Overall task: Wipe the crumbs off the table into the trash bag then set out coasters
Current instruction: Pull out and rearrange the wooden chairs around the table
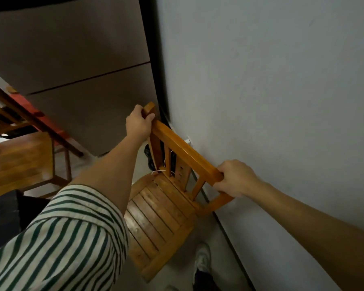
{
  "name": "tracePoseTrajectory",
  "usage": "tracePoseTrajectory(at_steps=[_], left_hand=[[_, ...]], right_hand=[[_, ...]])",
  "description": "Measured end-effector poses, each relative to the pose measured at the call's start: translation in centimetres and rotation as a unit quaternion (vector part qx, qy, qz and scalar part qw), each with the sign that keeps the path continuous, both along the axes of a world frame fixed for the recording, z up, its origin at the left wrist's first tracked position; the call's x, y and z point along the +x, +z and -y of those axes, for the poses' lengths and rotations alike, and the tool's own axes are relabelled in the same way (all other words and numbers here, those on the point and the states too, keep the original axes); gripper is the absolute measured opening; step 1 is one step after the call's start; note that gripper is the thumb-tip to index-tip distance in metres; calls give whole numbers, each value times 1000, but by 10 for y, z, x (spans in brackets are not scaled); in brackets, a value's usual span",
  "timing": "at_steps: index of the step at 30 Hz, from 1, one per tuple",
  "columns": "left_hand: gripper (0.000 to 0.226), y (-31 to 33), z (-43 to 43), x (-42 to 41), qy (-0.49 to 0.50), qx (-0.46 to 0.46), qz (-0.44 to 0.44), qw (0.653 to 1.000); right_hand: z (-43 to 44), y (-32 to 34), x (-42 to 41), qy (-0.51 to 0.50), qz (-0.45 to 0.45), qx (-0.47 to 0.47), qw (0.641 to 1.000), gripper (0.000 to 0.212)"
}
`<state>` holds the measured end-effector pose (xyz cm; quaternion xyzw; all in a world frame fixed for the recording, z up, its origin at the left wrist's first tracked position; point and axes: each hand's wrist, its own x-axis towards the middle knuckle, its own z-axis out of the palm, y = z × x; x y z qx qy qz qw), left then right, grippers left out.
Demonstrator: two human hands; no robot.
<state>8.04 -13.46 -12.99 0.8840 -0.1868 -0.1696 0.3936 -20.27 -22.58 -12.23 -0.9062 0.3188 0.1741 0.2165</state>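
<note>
Head view, looking down: both my hands are on a wooden chair (156,208) that stands in the middle of the frame with its back to the grey wall (271,80) on the right. My left hand (138,122) is clenched round the far end of the top rail (185,150), fingers curled over it, just above centre. My right hand (235,179) grips the near end of the same rail, right of centre, with the knuckles close to the wall. The slatted seat (147,227) runs toward the bottom of the frame, and a thin white cord (166,164) hangs behind the back slats.

My left arm crosses from the lower left in a green-and-white striped sleeve (67,238); my right forearm comes in bare from the lower right. One white shoe (203,259) shows on the floor at the bottom, just right of the seat.

At the left edge, about mid-height and well apart from the chair, is the wooden table (15,162); I see only a corner of its top and two legs. Below it, at the lower left, sits a dark shape (2,217); I cannot tell what it is.
</note>
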Motion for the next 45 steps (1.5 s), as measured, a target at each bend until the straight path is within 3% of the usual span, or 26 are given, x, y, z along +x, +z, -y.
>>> tracePoseTrajectory(at_steps=[14,22,36,45], left_hand=[[20,18,-70,-9,14,22,49,998],[20,26,-135,22,67,35,40,996],[21,29,-224,47,180,59,76,979],[29,10,-224,89,210,48,56,975]], right_hand=[[-15,21,3,30,-3,40,999,25],[-71,31,44,88,20,42,995,29],[-92,42,122,162,-14,56,985,15],[-88,23,171,167,3,68,984,19]])
